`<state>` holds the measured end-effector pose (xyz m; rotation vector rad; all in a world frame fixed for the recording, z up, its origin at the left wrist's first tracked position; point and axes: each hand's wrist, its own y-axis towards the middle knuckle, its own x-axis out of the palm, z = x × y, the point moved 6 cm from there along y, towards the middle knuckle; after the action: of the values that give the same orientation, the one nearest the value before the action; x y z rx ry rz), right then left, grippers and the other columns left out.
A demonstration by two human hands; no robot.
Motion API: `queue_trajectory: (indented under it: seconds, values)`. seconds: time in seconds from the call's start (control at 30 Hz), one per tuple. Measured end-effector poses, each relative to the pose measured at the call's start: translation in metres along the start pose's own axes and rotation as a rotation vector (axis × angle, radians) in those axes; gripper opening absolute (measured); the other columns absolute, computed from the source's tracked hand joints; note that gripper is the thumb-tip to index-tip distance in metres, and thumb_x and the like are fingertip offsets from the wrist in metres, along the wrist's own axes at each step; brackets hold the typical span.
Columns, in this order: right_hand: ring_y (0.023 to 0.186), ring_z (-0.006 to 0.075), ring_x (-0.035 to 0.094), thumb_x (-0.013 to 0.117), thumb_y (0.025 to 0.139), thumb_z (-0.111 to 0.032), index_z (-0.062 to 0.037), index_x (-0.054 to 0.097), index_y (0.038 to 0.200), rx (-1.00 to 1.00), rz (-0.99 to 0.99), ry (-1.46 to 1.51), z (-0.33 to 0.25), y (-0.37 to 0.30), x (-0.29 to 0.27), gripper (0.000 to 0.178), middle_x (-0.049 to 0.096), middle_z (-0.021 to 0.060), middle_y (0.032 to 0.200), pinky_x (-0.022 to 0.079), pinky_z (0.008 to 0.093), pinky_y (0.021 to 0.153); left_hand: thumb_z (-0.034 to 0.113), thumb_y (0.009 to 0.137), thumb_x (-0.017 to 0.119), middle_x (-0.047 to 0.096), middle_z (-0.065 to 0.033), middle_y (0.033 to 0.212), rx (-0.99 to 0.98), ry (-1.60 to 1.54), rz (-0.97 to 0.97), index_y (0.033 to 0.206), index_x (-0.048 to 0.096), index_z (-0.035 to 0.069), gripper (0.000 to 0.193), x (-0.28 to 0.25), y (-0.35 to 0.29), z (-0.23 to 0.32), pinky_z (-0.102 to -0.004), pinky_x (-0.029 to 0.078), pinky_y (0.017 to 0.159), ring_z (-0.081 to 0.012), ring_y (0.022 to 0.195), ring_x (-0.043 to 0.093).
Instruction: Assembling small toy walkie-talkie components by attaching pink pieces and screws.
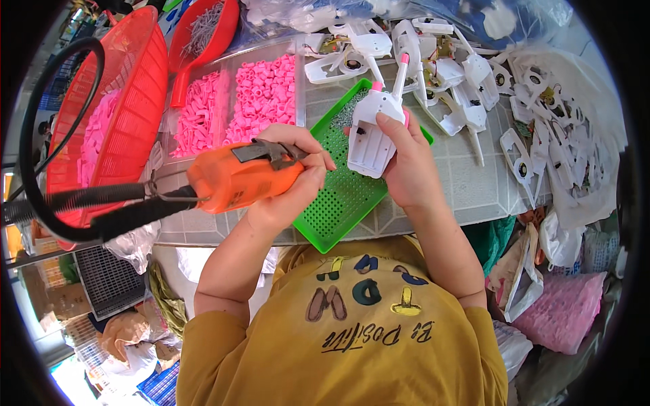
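Note:
My left hand (pixel 308 179) is closed around the front of an orange electric screwdriver (pixel 237 181), which lies sideways and points toward the right. Its tip is hidden by my fingers. In my right hand (pixel 414 166) is a white plastic toy walkie-talkie casing (pixel 371 150), held upright with its hollow ribbed compartment facing me and my thumb on its upper part. A white antenna with a pink tip (pixel 405 59) rises from it. The casing and screwdriver are apart. Both are above a green perforated tray (pixel 338 213) with small screws (pixel 349 111) at its far end.
Clear bins of pink plastic parts (pixel 264 91) stand at the back left, beside a red scoop of screws (pixel 203 30) and a large red basket (pixel 128 128). White casings with wires (pixel 467 74) pile up at the back right. A black cable (pixel 40 183) loops at the left.

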<state>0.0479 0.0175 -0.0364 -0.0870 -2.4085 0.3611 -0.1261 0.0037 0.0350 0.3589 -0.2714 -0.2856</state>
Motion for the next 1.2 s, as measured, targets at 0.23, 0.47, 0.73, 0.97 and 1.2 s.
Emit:
queue_trajectory:
  seconds: [0.23, 0.47, 0.73, 0.97, 1.2]
  values:
    - [0.105, 0.031, 0.069, 0.057, 0.099, -0.016, -0.0014, 0.045, 0.137, -0.003, -0.006, -0.025, 0.002, 0.001, -0.002, 0.042, 0.065, 0.0161, 0.119, 0.057, 0.042, 0.087, -0.003, 0.082, 0.059, 0.058, -0.0049, 0.075, 0.019, 0.024, -0.06, 0.108, 0.05, -0.002, 0.028, -0.003, 0.0, -0.005, -0.0341, 0.055, 0.077, -0.0136, 0.069, 0.059]
    - [0.104, 0.0306, 0.069, 0.058, 0.099, -0.018, -0.001, 0.046, 0.135, -0.019, -0.014, -0.033, 0.001, 0.002, -0.001, 0.041, 0.065, 0.0159, 0.118, 0.057, 0.0421, 0.087, -0.006, 0.082, 0.058, 0.058, -0.0049, 0.075, 0.055, 0.005, -0.107, 0.109, 0.049, -0.002, 0.03, -0.002, -0.001, -0.007, -0.034, 0.055, 0.077, -0.0129, 0.068, 0.058]
    - [0.103, 0.0315, 0.068, 0.053, 0.102, -0.02, -0.002, 0.046, 0.136, 0.045, -0.023, 0.061, 0.004, 0.005, -0.006, 0.039, 0.065, 0.0168, 0.117, 0.057, 0.0452, 0.086, 0.0, 0.085, 0.065, 0.062, -0.0086, 0.078, -0.093, 0.106, 0.036, 0.091, 0.056, 0.002, 0.011, 0.01, -0.002, 0.028, -0.0345, 0.052, 0.081, -0.0169, 0.079, 0.063]
    - [0.1, 0.0176, 0.067, 0.06, 0.099, -0.016, -0.007, 0.052, 0.133, 0.095, -0.071, 0.154, 0.003, 0.003, -0.003, 0.036, 0.067, 0.0061, 0.114, 0.055, 0.0355, 0.085, 0.0, 0.085, 0.065, 0.06, -0.0079, 0.076, -0.039, -0.173, -0.045, 0.092, 0.053, 0.002, 0.014, 0.045, 0.02, 0.052, -0.0406, 0.052, 0.087, -0.0233, 0.082, 0.062]
    - [0.1, 0.0176, 0.066, 0.058, 0.1, -0.017, -0.0057, 0.052, 0.131, 0.13, -0.076, 0.146, -0.001, 0.0, -0.002, 0.034, 0.067, 0.0069, 0.113, 0.053, 0.0358, 0.087, 0.004, 0.083, 0.061, 0.052, -0.0053, 0.067, 0.14, -0.102, -0.207, 0.113, 0.047, 0.008, 0.034, 0.057, 0.039, 0.022, -0.0428, 0.049, 0.073, -0.0208, 0.063, 0.054]
